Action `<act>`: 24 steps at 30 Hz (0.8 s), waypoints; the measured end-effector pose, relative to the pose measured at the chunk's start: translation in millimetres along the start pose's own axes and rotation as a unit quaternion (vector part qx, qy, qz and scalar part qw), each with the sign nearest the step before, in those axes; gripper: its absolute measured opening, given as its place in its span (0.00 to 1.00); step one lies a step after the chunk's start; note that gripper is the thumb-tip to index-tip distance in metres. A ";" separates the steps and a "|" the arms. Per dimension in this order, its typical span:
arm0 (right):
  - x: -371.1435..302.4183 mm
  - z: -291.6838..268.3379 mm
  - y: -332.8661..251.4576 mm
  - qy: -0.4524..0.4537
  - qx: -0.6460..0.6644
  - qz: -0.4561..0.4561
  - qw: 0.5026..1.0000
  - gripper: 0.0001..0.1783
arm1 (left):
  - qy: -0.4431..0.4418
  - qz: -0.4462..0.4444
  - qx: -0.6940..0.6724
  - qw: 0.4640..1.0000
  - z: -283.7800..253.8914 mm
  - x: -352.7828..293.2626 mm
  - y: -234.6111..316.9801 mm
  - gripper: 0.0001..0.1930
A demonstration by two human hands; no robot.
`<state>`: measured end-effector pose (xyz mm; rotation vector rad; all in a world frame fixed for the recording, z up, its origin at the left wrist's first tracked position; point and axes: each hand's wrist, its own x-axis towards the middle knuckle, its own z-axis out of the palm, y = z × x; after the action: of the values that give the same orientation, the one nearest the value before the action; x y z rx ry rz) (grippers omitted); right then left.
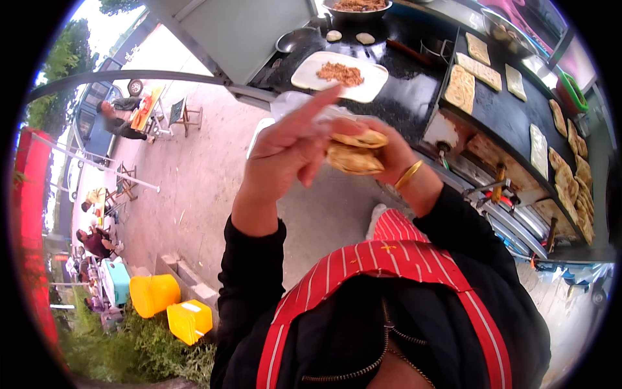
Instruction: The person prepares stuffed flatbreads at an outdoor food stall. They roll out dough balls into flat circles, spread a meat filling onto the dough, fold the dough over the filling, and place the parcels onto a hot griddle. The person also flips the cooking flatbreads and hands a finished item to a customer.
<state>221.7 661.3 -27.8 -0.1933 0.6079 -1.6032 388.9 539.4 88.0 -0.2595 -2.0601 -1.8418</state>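
The right hand (396, 155) pinches a browned, two-layered flatbread (354, 161) near the black worktop (409, 96). Beside it, the left hand (284, 148) has its forefinger extended; whether it grips anything, I cannot tell. The flatbread looks light and flaky, best held gently by its edges.

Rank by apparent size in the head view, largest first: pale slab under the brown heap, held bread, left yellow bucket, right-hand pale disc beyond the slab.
1. Pale slab
2. Held bread and left yellow bucket: too alike to rank; the bread is nearer, partly covered
3. Right-hand pale disc
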 end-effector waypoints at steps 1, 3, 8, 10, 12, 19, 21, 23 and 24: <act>17.4 -6.6 0.5 0.021 -0.034 0.019 0.999 0.31 | 0.055 0.037 -0.033 0.997 -16.3 6.4 -5.1 0.27; 38.9 -10.2 -0.1 0.174 -0.169 0.070 0.968 0.38 | 0.193 -0.032 0.011 0.981 -49.5 25.0 -10.2 0.26; 57.2 -90.0 -1.3 0.107 -0.827 -0.208 0.512 0.18 | 0.298 -0.064 -0.075 0.949 -131.6 77.3 -58.8 0.28; 66.4 -75.2 -29.8 0.061 -0.894 -0.171 0.410 0.10 | 0.307 -0.107 -0.069 0.943 -148.3 99.2 -66.9 0.27; 78.8 -54.6 -66.4 0.058 -0.912 -0.165 0.371 0.03 | 0.305 -0.134 -0.063 0.941 -162.7 127.4 -74.7 0.27; 131.7 44.9 -185.8 0.043 -0.832 -0.404 0.377 0.05 | 0.053 -0.217 -0.031 0.974 -148.6 225.2 -113.5 0.30; 148.0 49.0 -215.7 0.119 -0.793 -0.428 0.417 0.06 | 0.025 -0.233 -0.127 0.964 -147.6 254.9 -125.7 0.32; 147.7 34.8 -244.0 0.220 -0.731 -0.387 0.517 0.05 | -0.023 -0.208 -0.208 0.955 -141.1 294.2 -127.0 0.33; 147.5 34.4 -257.7 0.235 -0.709 -0.423 0.514 0.03 | -0.080 -0.210 -0.065 0.972 -143.1 312.2 -128.6 0.37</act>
<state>-7.6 512.8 93.4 -1.5049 2.5121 -1.5571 75.7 349.1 102.0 0.0002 -2.2364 -2.2742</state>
